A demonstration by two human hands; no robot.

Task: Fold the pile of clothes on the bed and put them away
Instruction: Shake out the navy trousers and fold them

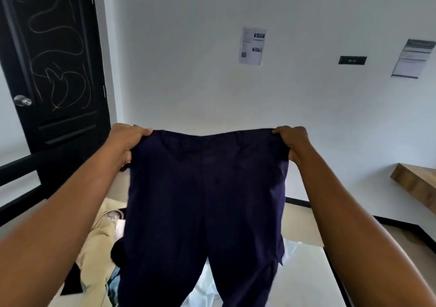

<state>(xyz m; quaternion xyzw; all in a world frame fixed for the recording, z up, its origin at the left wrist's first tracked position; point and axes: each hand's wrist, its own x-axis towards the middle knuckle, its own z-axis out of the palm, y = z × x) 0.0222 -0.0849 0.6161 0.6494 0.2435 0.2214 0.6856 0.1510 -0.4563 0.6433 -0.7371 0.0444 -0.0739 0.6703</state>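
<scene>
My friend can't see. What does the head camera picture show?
A left hand and a right hand hold dark navy trousers up by the waistband, legs hanging over a bed. More clothes lie on the bed at the left, with a black door and white wall behind.

none I can read | middle wall sheet [252, 46]: print blurred; right wall sheet [413, 58]: blurred; black wall plate [352, 60]: too small

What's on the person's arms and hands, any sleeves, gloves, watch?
Both bare: the left arm and right arm show no sleeve up to the frame edge. The left hand and right hand have no gloves; no watch or band on either wrist. A small glint under the left hand may be a ring, unclear.
</scene>
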